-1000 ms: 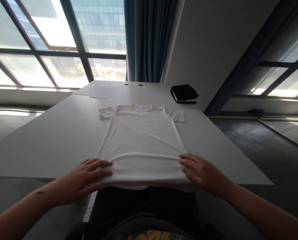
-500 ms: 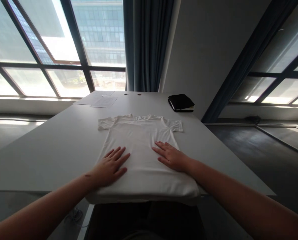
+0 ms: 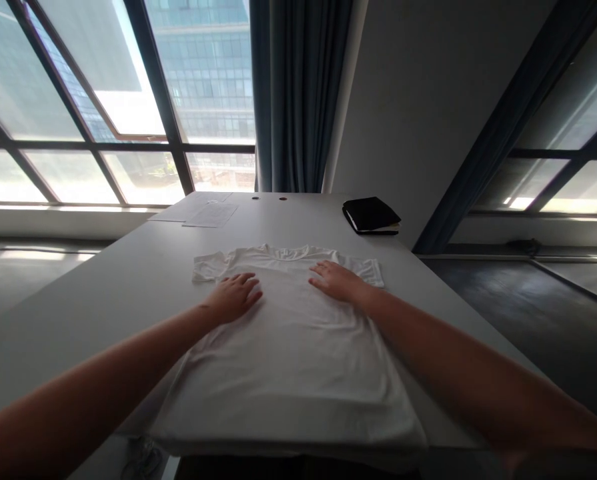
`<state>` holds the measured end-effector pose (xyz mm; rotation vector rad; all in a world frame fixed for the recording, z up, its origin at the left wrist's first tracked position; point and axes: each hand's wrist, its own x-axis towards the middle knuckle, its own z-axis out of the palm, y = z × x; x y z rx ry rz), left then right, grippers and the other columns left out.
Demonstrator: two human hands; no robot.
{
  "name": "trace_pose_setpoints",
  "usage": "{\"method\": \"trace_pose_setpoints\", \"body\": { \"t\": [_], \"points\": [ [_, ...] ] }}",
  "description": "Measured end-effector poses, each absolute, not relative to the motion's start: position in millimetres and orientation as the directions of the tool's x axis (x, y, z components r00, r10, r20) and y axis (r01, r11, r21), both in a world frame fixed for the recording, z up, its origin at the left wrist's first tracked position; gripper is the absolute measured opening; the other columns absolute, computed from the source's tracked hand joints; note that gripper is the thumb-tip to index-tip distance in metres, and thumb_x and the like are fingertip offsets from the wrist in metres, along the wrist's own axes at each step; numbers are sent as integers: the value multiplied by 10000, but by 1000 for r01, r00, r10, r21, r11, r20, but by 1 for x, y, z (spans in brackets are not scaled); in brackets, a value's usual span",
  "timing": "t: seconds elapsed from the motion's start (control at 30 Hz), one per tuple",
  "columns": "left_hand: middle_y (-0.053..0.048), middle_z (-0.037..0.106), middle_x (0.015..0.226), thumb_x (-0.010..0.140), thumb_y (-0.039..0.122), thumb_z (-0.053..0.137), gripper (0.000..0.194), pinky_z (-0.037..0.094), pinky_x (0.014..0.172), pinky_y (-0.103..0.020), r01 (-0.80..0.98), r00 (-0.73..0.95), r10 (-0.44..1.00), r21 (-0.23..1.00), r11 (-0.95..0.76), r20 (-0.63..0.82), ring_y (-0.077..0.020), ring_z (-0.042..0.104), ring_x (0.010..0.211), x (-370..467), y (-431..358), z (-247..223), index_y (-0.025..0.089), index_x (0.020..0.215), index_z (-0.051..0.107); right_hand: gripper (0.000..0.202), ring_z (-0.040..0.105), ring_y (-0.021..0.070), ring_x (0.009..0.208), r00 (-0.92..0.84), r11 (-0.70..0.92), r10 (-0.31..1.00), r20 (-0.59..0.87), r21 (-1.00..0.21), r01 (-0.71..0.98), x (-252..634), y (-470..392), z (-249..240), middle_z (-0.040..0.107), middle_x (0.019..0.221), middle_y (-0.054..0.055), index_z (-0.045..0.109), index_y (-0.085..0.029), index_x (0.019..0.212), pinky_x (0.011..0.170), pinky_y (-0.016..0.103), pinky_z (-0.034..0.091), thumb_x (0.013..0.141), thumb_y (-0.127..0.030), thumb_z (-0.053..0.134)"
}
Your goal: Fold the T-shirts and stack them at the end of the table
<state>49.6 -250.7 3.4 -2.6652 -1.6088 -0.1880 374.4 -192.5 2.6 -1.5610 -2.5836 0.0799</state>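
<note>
A white short-sleeved T-shirt (image 3: pixel 293 360) lies spread on the table, its collar toward the far side and its hem hanging over the near edge. Soft wrinkles run across the body of the shirt. My left hand (image 3: pixel 233 297) rests on its upper left chest, palm down and fingers stretched out. On the upper right chest, near the right sleeve, lies my right hand (image 3: pixel 337 280), also flat with its fingers extended. Neither hand grips the cloth.
The shirt is on a white table (image 3: pixel 128 287). At its far left lie sheets of paper (image 3: pixel 211 215); at the far right is a black zip case or folder (image 3: pixel 371 215). Two small round holes sit near the back edge. Beyond stand a blue curtain (image 3: pixel 298 93) and windows.
Both hands have slid up the shirt toward the collar, away from me. The view has shifted so the shirt appears closer and larger.
</note>
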Motion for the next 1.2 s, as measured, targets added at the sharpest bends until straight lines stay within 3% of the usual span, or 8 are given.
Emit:
{"method": "trace_pose_setpoints", "body": {
  "t": [0.07,0.17,0.33,0.43,0.53,0.7,0.83,1.2],
  "points": [
    [-157,441,1613,1056,464,384,528,321,1201,-507,934,355,929,10,-358,107,-325,415,1471,62,-196,0,177,1468,548,632,378,324,1503,-367,372,928,64,-114,921,368,-147,-2,422,1597,258,462,-63,1544,1221,488,307,1059,-466,413],
    [-164,344,1670,1054,452,354,593,242,1235,-497,967,250,966,29,-253,62,-315,312,1535,73,-133,-10,166,1571,416,654,331,313,1530,-244,242,970,-4,-121,963,365,-103,-13,338,1661,211,367,-126,1606,1238,528,250,1070,-499,341],
    [-93,202,1732,1036,598,247,682,185,1227,-609,983,178,984,57,-177,-22,-349,199,1577,67,-77,-27,284,1641,292,701,172,319,1587,-211,206,975,-68,-77,976,375,-64,-32,146,1742,87,236,-262,1664,1257,582,118,1048,-593,277],
    [-55,135,1748,1022,626,225,706,137,1237,-618,985,168,985,51,-165,-48,-332,140,1594,61,-53,-33,320,1659,232,701,158,317,1592,-163,161,984,-72,-38,986,380,-43,-36,118,1748,66,208,-315,1667,1250,608,93,1039,-623,254],
    [-50,116,1751,1013,642,206,726,124,1239,-619,985,171,983,39,-168,-68,-327,124,1597,60,-29,-36,326,1667,200,698,169,310,1589,-194,195,981,-25,25,981,377,-21,-38,184,1731,125,246,-260,1663,1256,590,19,1047,-586,254],
    [-19,78,1755,1001,657,182,731,92,1217,-690,987,159,984,26,-158,-79,-336,91,1601,60,6,-36,360,1670,163,734,172,306,1589,-240,240,970,-48,-4,971,373,13,-40,171,1725,175,226,-175,1667,1270,447,130,1050,-569,262],
    [27,76,1752,987,686,175,729,137,1163,-774,990,138,987,30,-136,-86,-379,82,1594,57,28,-34,412,1662,152,737,152,315,1593,-244,243,968,-54,-29,970,378,42,-44,135,1737,148,201,-214,1674,1272,444,133,1048,-600,253],
    [19,97,1752,994,674,178,718,137,1159,-780,989,144,986,31,-142,-83,-381,108,1586,54,70,-30,408,1661,164,726,175,334,1587,-236,235,971,-48,-30,972,382,92,-45,140,1738,135,206,-236,1674,1269,471,151,1050,-604,256]
  ]
}}
